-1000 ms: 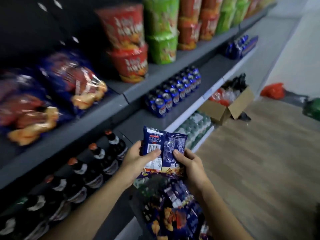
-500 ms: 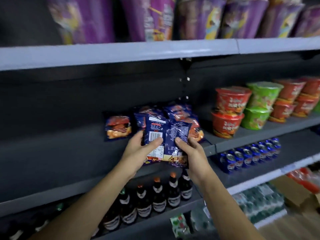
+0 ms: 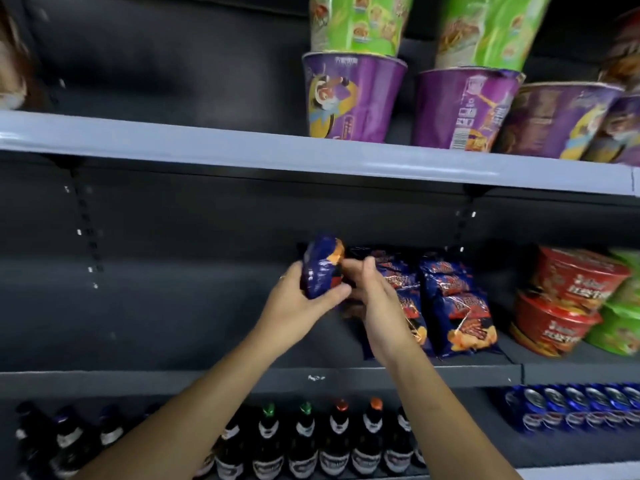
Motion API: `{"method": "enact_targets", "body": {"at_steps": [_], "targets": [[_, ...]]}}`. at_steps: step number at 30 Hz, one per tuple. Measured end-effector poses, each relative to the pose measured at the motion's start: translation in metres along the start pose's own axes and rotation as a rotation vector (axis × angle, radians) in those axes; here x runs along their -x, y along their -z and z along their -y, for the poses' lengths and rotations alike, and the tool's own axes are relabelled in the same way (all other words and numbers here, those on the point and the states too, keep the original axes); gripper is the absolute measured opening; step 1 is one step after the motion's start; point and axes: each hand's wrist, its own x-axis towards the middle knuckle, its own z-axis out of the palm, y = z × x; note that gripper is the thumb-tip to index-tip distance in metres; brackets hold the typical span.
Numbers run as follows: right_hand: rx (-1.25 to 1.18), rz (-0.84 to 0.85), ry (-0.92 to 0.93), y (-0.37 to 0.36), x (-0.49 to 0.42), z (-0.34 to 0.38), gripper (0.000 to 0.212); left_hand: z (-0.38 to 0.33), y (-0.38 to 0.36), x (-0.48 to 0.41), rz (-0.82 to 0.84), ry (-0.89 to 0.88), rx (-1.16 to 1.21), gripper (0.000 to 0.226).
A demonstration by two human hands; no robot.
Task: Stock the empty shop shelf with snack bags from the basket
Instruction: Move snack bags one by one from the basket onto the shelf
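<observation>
While left hand grips, one snack bag

A shop aisle: grey metal shelves on slotted uprights carry packaged goods in rows. Purple and green noodle cups are stacked on the top shelf. Blue snack bags and red bowls fill the middle shelf's right end. Bottles and cans line the bottom shelf.
</observation>
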Motion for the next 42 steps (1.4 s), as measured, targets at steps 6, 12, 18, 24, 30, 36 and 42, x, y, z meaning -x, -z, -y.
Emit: {"method": "enact_targets", "body": {"at_steps": [6, 12, 18, 24, 30, 36, 42], "targets": [[0.034, -0.155, 0.045, 0.004, -0.007, -0.003, 0.022, 0.009, 0.025, -0.014, -0.013, 0.214, 0.463, 0.030], [-0.051, -0.087, -0.082, -0.003, -0.011, -0.011, 0.019, 0.009, 0.029, -0.016, 0.109, 0.208, 0.558, 0.044], [0.158, -0.030, -0.005, 0.004, -0.021, -0.012, 0.014, 0.011, 0.054, -0.036, 0.033, 0.068, 0.268, 0.052], [0.360, -0.004, 0.078, 0.001, -0.032, -0.011, 0.042, 0.010, 0.080, -0.055, 0.273, -0.026, -0.425, 0.032], [0.293, -0.225, 0.035, -0.006, -0.032, -0.016, 0.079, 0.022, 0.073, -0.050, 0.172, 0.141, 0.142, 0.015], [-0.058, -0.024, -0.322, -0.019, -0.025, -0.031, 0.042, 0.033, 0.052, -0.033, 0.176, 0.386, 0.522, 0.033], [0.084, -0.145, -0.239, -0.017, -0.033, -0.039, 0.014, 0.050, 0.062, -0.041, -0.008, 0.352, 0.433, 0.060]]}}
